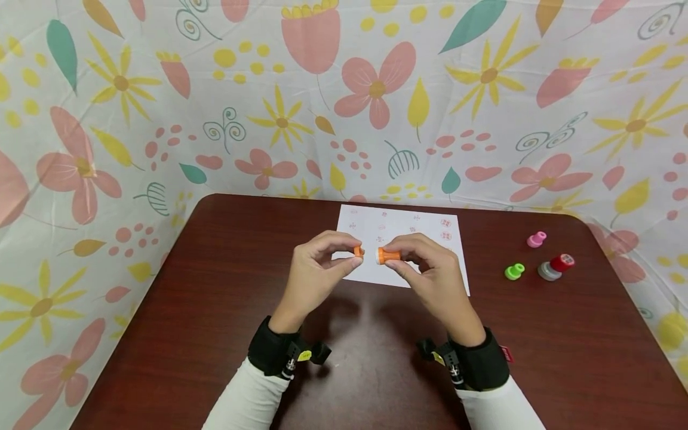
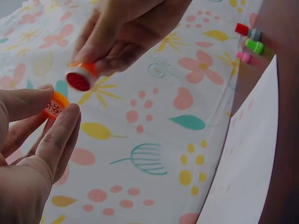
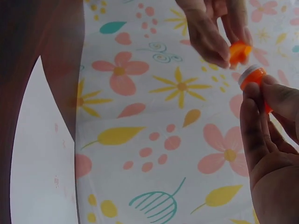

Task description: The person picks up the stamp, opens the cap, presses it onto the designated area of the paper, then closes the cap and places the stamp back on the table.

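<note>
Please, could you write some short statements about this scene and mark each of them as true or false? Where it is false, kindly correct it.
1. The left hand pinches a small orange piece. True.
2. The right hand is empty. False: it holds a white-rimmed orange piece.
3. The two orange pieces touch each other. False: a gap separates them.
4. The paper bears reddish marks. True.
5. The pink piece lies on the paper. False: it is on the brown table, off the paper.
6. In the head view, the green piece is nearer the paper than the red-and-grey piece. True.
</note>
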Demonstrator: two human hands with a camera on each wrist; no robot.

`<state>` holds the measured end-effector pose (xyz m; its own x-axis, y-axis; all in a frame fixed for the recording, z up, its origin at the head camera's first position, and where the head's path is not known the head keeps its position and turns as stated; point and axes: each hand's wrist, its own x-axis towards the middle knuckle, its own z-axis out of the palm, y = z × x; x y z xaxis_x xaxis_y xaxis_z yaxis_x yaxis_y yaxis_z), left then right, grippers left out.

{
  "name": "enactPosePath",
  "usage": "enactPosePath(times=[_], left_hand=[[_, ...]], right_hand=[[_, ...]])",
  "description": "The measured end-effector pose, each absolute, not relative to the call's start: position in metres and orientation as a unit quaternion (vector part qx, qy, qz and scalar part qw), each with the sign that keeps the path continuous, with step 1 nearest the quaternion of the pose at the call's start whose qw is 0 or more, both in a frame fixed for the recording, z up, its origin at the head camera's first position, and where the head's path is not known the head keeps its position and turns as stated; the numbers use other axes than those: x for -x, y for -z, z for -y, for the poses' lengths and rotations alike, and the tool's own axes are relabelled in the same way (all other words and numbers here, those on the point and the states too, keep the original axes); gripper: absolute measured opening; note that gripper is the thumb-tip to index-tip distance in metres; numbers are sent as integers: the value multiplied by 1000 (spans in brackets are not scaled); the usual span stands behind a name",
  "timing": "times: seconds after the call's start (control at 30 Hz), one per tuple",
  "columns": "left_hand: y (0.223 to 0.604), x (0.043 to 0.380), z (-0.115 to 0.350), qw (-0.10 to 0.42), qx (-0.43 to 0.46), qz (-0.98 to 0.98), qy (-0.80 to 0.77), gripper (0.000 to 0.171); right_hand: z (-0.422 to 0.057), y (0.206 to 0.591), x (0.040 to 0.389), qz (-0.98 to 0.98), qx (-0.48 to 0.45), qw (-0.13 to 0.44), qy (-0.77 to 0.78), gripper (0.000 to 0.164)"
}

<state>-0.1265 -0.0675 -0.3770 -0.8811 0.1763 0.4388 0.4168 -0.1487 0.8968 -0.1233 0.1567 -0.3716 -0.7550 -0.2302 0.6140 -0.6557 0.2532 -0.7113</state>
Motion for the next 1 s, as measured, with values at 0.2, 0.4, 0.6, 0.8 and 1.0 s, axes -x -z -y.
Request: enactPosePath(times=[0.2, 0.4, 0.6, 0.8, 1.0], left_hand=[[373, 130, 83, 131, 219, 656, 710, 26], [369, 132, 95, 161, 216, 650, 711, 27], [367, 131, 99, 165, 212, 654, 707, 27], [365, 132, 102, 174, 213, 654, 705, 28], [365, 133, 105, 182, 209, 648, 710, 27]], right_hand=[[-156, 375, 129, 791, -290, 215, -495, 30], [-154, 385, 138, 824, -300, 223, -427, 25], [-147, 397, 155, 850, -305, 210, -376, 21], [-131, 404, 179, 866, -319, 174, -343, 16], [-115, 416, 198, 892, -317, 128, -296, 13]])
